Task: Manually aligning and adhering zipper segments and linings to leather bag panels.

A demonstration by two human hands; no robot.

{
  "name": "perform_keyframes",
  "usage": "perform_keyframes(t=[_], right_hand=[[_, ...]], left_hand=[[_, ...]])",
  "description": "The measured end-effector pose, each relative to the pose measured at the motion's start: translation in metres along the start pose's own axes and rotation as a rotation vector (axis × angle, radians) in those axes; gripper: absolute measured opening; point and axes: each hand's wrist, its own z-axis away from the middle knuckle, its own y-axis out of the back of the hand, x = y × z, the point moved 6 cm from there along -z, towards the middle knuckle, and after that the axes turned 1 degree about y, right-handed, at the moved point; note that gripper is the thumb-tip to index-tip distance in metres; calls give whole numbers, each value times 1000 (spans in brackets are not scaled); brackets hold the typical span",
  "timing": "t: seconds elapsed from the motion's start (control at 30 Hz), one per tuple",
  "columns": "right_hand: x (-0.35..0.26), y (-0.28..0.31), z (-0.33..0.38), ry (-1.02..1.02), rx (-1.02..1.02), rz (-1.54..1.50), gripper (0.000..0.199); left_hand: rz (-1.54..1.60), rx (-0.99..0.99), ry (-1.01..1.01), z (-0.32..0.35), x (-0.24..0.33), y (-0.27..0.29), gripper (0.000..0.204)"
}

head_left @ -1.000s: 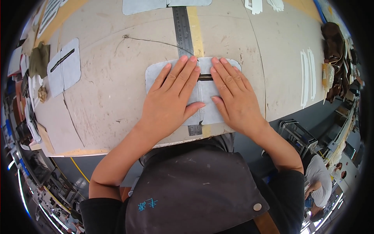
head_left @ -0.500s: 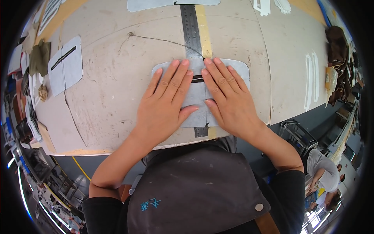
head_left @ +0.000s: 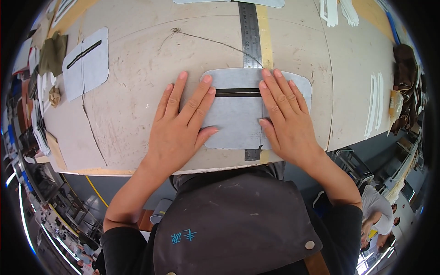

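Observation:
In front of me lies a light grey-blue panel (head_left: 233, 121) with rounded corners and a slot edged by two black strips (head_left: 237, 92). My left hand (head_left: 176, 119) is open, its fingers spread over the panel's left edge and partly on the table beside it. Flat on the panel's right part rests my right hand (head_left: 286, 114), open with its fingers slightly apart. A dark thread (head_left: 215, 42) runs from a tangled end on the table to the panel's top edge near my right fingertips. Beneath the panel, a metal ruler (head_left: 250, 36) sticks out at top and bottom.
A similar panel (head_left: 89, 68) with a black-edged slot lies at left. Yellow tape (head_left: 266, 41) runs beside the ruler. White strips (head_left: 375, 103) lie at right, near dark brown material (head_left: 405, 87). Another person (head_left: 378, 208) is at the lower right, beyond the table.
My left hand has slid left across the panel and its fingers have spread, uncovering the slot and the panel's middle. My right hand stays on the right part. The whole view has shifted slightly.

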Motion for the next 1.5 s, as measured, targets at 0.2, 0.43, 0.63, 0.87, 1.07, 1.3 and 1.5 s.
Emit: perform_keyframes(t=[0.2,0.43,0.63,0.87,1.07,1.3,1.5], right_hand=[[-1,-3,-1,9,-44,4,67],[-2,-6,0,18,-27,28,68],[0,0,2,10,-18,-4,66],[-1,2,2,-11,1,-17,65],[-1,-3,3,-17,15,8,66],[9,3,4,-38,30,-15,65],[-1,1,-1,34,53,-27,58]], left_hand=[[-25,19,-6,-2,2,3,66],[1,29,-15,-3,5,7,66],[159,206,-19,-23,16,11,57],[379,97,291,-56,-10,28,38],[425,-40,298,-59,-19,24,28],[390,105,384,-54,-15,27,28],[550,10,442,-55,-21,23,16]])
